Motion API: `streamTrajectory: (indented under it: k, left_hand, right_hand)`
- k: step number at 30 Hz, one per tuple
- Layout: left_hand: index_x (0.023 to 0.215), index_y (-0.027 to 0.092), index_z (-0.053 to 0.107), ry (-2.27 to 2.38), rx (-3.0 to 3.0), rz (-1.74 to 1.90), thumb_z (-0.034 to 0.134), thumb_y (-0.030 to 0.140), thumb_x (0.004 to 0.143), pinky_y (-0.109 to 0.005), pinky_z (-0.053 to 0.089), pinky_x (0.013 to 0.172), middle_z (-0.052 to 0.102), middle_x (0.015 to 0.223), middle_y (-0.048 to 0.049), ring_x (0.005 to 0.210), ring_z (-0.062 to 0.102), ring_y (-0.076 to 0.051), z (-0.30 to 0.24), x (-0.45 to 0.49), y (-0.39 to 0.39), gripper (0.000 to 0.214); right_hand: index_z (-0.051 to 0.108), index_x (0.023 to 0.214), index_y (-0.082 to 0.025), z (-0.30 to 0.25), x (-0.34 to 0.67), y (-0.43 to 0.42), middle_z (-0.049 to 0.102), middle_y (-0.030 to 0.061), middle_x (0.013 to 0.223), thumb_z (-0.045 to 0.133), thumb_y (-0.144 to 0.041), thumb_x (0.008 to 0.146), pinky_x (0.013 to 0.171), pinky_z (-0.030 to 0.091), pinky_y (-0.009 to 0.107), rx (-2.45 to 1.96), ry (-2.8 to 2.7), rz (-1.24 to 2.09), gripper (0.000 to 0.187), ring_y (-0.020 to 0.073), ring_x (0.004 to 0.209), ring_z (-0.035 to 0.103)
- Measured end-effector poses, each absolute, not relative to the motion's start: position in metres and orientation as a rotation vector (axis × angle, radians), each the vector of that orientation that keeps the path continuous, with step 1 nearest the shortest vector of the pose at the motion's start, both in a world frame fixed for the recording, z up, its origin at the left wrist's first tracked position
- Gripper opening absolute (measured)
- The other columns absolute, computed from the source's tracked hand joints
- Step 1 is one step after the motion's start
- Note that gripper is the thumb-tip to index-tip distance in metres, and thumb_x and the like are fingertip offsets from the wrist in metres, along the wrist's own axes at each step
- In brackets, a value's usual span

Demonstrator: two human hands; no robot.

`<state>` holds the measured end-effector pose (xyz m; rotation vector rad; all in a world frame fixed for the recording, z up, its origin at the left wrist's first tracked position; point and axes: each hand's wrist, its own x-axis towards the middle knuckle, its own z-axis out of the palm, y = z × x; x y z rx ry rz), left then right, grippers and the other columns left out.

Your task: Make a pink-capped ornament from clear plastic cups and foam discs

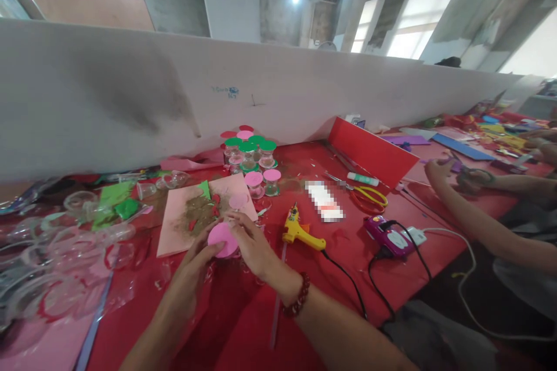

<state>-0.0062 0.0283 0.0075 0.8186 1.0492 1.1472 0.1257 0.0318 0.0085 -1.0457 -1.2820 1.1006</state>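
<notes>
A round pink disc (223, 240) is held between my hands over the front edge of a stained pink sheet (174, 217). My left hand (202, 252) grips it from the left, thumb on its face. At its upper right edge, my right hand (252, 243) has its fingers closed, and a beaded bracelet (299, 295) circles that wrist. Something clear seems to sit under the disc, mostly hidden. Another pink disc (239, 202) lies on the sheet. Behind it stand several clear plastic spools with green tops (248, 147) and pink tops (254, 179).
Clear plastic cups (78, 243) are heaped at left. Right of my hands lie a yellow glue gun (304, 236), scissors (369, 198), a glue stick (362, 178) and a purple power socket (389, 240) with cords. A red board (372, 153) leans behind. Another person's hands (439, 171) work at right.
</notes>
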Motion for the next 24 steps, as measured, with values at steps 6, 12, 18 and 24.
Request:
streamTrajectory:
  k: [6,12,18,24]
  left_hand:
    - [0.119,0.023,0.066,1.133,0.822,1.212,0.072,0.045,0.075,-0.034,0.039,0.109,0.064,0.13,-0.0055,0.129,0.051,-0.024,0.007,0.007,0.025,0.049]
    - [0.111,0.024,0.07,1.199,0.985,1.282,0.077,0.046,0.068,-0.033,0.038,0.109,0.064,0.132,-0.0046,0.132,0.048,-0.028,0.025,0.01,0.018,0.048]
    - [0.113,0.025,0.07,1.182,1.035,1.286,0.074,0.046,0.072,-0.036,0.031,0.115,0.063,0.132,-0.0041,0.135,0.044,-0.027,0.01,0.006,0.017,0.046]
    - [0.115,0.024,0.069,1.165,0.94,1.32,0.072,0.047,0.075,-0.037,0.031,0.115,0.064,0.131,-0.0039,0.133,0.046,-0.026,0.0,0.008,0.019,0.046]
  right_hand:
    - [0.052,0.134,-0.019,0.003,0.121,0.026,0.057,0.0118,0.133,0.044,-0.034,0.097,0.107,0.04,0.038,-1.147,-1.423,0.898,0.041,0.0194,0.122,0.053]
    - [0.057,0.128,-0.022,0.014,0.121,0.023,0.061,0.0073,0.128,0.047,-0.027,0.093,0.101,0.045,0.032,-1.051,-1.311,1.062,0.036,0.0177,0.116,0.057]
    - [0.064,0.113,-0.019,0.018,0.12,0.024,0.068,0.0065,0.11,0.046,-0.036,0.095,0.092,0.048,0.031,-1.001,-1.266,1.068,0.03,0.0173,0.101,0.062]
    - [0.059,0.119,-0.018,0.01,0.119,0.024,0.065,0.01,0.116,0.042,-0.035,0.097,0.099,0.044,0.034,-1.091,-1.389,0.961,0.032,0.0191,0.11,0.059]
